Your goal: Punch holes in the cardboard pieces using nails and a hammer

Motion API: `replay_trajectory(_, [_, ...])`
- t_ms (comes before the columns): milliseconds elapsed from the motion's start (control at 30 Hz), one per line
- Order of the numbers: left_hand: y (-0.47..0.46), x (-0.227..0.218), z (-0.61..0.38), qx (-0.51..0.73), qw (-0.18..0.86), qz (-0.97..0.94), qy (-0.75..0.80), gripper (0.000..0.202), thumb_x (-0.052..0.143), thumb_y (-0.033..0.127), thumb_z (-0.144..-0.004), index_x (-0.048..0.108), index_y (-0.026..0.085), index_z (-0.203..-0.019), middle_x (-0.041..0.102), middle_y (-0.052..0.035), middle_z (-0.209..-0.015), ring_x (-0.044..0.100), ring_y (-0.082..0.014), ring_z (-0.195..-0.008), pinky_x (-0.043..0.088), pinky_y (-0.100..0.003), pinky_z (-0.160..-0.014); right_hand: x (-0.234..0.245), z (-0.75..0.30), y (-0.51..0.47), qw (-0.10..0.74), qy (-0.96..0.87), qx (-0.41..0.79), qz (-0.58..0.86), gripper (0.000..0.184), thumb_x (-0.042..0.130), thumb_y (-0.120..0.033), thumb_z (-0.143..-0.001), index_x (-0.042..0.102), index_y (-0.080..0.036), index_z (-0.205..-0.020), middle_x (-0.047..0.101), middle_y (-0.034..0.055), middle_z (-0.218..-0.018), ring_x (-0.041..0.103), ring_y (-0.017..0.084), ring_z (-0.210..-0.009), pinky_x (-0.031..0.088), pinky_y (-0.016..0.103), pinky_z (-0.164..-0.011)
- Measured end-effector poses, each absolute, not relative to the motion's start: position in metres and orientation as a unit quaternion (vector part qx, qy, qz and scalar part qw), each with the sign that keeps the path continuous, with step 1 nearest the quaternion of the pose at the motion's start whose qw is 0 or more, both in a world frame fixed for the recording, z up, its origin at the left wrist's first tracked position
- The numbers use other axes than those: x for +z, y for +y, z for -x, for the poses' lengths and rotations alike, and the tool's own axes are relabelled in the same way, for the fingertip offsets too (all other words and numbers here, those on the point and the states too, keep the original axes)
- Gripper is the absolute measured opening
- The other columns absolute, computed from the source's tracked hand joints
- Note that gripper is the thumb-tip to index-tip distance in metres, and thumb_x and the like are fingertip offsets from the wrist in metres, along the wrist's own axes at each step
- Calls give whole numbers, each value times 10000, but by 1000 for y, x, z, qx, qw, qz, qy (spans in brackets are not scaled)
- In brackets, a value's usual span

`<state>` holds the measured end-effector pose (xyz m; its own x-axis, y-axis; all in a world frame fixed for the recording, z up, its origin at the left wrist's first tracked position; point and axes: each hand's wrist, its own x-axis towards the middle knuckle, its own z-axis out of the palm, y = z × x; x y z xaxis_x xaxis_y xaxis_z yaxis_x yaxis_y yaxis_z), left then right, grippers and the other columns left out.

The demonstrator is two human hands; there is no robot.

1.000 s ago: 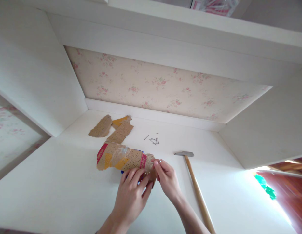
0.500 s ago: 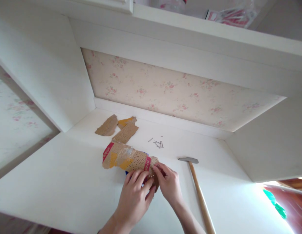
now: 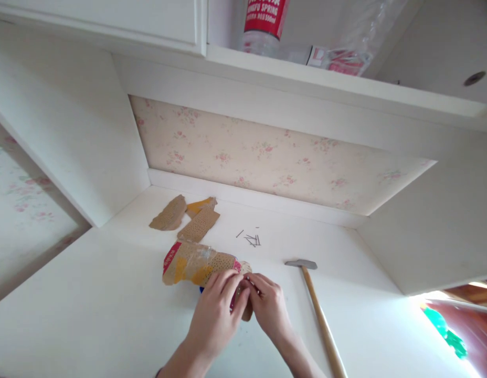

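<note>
A torn strip of brown cardboard (image 3: 191,262), dotted with small holes and marked in yellow and red, lies across something blue (image 3: 201,289) that is mostly hidden. My left hand (image 3: 218,302) rests over the strip's right part, its fingers closed on the cardboard. Close against it, my right hand (image 3: 270,304) pinches at the cardboard's right end; whether something small sits between its fingertips is hidden. To the right lies a hammer (image 3: 320,317) with a wooden handle and grey head. Several loose nails (image 3: 252,240) are scattered behind my hands.
Other torn cardboard pieces (image 3: 168,214) lie at the back left of the white tabletop (image 3: 121,294). White panels (image 3: 404,220) enclose it on both sides. A shelf (image 3: 338,84) overhead holds a red-labelled bottle (image 3: 266,21). Something green (image 3: 444,331) shows at the far right.
The view has tipped upward, showing more of the shelf and bottle. My left hand's fingers have shifted right over the strip, nearly meeting my right hand's fingertips.
</note>
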<state>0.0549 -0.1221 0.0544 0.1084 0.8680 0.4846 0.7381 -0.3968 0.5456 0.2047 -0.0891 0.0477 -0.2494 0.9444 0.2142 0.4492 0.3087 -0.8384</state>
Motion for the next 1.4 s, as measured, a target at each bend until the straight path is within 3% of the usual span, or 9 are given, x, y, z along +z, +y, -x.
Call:
replay_trajectory(200, [-102, 54, -52, 367, 183, -734, 541, 195, 579, 247, -915, 643, 247, -1099, 682, -38, -1060, 629, -211, -1007, 531, -363, -911, 51, -205, -87, 384, -713, 343, 475, 339, 488, -88, -845, 760, -268, -939, 722, 11, -830, 649, 170, -727, 485, 243, -674])
replay_trajectory(333, [-101, 49, -48, 358, 199, -734, 541, 207, 573, 273, -918, 652, 241, -1106, 687, -42, -1072, 632, -212, -1019, 522, -364, -932, 48, -206, -87, 405, -668, 346, 518, 190, 567, -227, -885, 743, -241, -813, 706, -1, -722, 621, 164, -646, 470, 236, -632])
replay_trajectory(533, [-102, 42, -52, 335, 183, -735, 560, 290, 660, 261, -841, 638, 244, -1130, 672, -55, -1094, 615, -259, -1039, 517, -418, -918, 41, -207, -88, 416, -605, 371, 569, 254, 557, -379, -918, 713, -218, -799, 554, -47, -498, 520, 139, -482, 414, 219, -483])
replay_trajectory(633, [-101, 36, -56, 330, 162, -732, 573, 299, 660, 244, -835, 632, 247, -1132, 672, -51, -1066, 621, -264, -1014, 513, -429, -907, 41, -206, -88, 419, -603, 377, 564, 245, 568, -390, -913, 727, -222, -832, 639, -30, -582, 561, 141, -518, 437, 214, -494])
replay_trajectory(800, [-100, 28, -58, 366, 135, -711, 584, 406, 671, 189, -798, 591, 245, -1192, 656, -63, -1130, 629, -254, -1047, 513, -401, -926, 44, -204, -89, 422, -629, 369, 539, 169, 602, -318, -899, 751, -250, -855, 759, -18, -805, 665, 162, -701, 502, 214, -652])
replay_trajectory(1000, [-100, 28, -59, 365, 133, -707, 591, 423, 676, 136, -758, 597, 243, -1160, 656, -58, -1120, 625, -254, -1050, 511, -405, -929, 43, -203, -89, 409, -665, 344, 521, 182, 574, -271, -920, 748, -248, -874, 747, -10, -794, 656, 161, -686, 489, 226, -655])
replay_trajectory(1200, [-102, 35, -59, 368, 145, -713, 579, 423, 639, 110, -754, 606, 255, -1151, 655, -56, -1107, 618, -258, -1050, 509, -415, -930, 44, -203, -92, 390, -706, 315, 500, 262, 528, -241, -947, 699, -224, -751, 671, -9, -691, 606, 144, -637, 436, 223, -617])
replay_trajectory(1400, [-104, 44, -51, 380, 222, -711, 549, 472, 530, 40, -760, 590, 233, -1187, 645, -56, -1175, 593, -223, -1129, 482, -385, -1008, 46, -203, -92, 392, -723, 299, 485, 248, 500, -204, -958, 711, -227, -829, 694, 0, -754, 617, 135, -654, 445, 207, -628])
